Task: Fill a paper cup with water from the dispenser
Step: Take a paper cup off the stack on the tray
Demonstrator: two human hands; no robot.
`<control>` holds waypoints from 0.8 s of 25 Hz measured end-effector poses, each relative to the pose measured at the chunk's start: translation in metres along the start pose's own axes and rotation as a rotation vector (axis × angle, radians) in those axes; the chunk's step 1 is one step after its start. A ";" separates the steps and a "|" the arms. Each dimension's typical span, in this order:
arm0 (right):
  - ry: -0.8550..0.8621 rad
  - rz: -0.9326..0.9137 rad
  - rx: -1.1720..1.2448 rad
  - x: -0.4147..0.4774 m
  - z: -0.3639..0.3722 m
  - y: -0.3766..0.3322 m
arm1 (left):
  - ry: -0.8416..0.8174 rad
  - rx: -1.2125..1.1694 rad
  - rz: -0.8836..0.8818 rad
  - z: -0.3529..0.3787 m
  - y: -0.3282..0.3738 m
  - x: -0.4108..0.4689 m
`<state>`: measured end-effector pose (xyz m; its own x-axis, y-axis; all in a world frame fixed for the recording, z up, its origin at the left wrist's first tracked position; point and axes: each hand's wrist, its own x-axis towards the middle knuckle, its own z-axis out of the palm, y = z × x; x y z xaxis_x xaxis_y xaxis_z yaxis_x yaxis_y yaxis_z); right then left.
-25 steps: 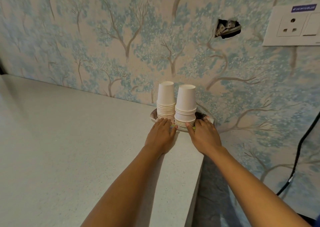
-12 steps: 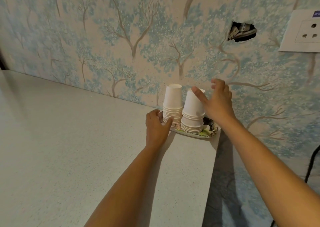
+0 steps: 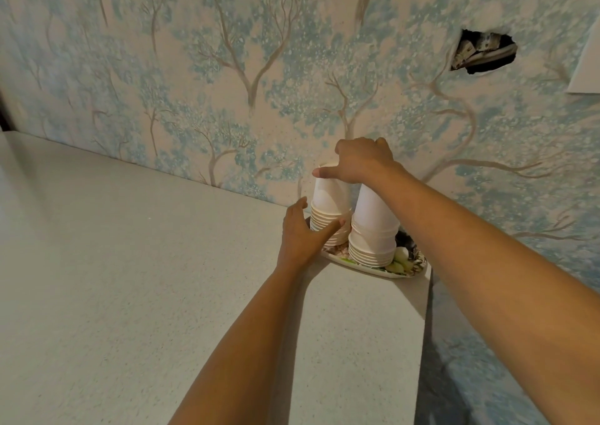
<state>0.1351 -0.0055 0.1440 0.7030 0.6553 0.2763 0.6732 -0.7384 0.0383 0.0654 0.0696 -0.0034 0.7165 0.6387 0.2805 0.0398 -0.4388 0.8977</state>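
Paper cup stacks, 2 of them, inverted: left stack (image 3: 329, 210) and right stack (image 3: 373, 229) stand side by side on a patterned plate (image 3: 410, 267) at the far right corner of the speckled surface (image 3: 130, 278), against the tree-print wall (image 3: 227, 67). No dispenser in view. Right hand (image 3: 360, 161) lies over the tops of both stacks, thumb pointing left; whether its fingers grip a cup cannot be told. Left hand (image 3: 300, 236), fingers spread wide, braces the lower cups of the left stack. Judged step: separating 1 cup. Next move likely needs a straight upward pull on the top cup only, lower cups held down.
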 end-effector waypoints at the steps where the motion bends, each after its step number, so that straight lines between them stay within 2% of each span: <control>1: -0.021 -0.005 -0.002 0.002 0.002 -0.001 | 0.000 -0.016 0.021 0.000 0.000 0.003; 4: -0.045 -0.004 0.064 0.006 0.009 -0.003 | -0.013 -0.075 0.091 0.000 -0.001 0.007; 7: -0.027 0.012 0.202 0.011 0.012 -0.002 | -0.019 -0.103 0.094 0.000 -0.001 0.008; 11: 0.002 0.025 0.246 0.011 0.011 0.001 | -0.015 -0.113 0.100 -0.001 0.001 0.005; 15: 0.112 0.035 0.340 0.007 -0.008 0.004 | -0.010 -0.113 0.108 -0.002 0.003 0.004; 17: 0.221 0.065 0.481 0.006 -0.028 0.013 | -0.013 -0.119 0.104 -0.002 0.003 0.005; 20: 0.315 0.174 0.823 0.001 -0.042 0.038 | -0.028 -0.113 0.118 -0.002 0.004 0.003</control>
<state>0.1520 -0.0397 0.1865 0.7965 0.3815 0.4690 0.5994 -0.3965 -0.6954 0.0660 0.0710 0.0014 0.7309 0.5683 0.3779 -0.1228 -0.4351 0.8919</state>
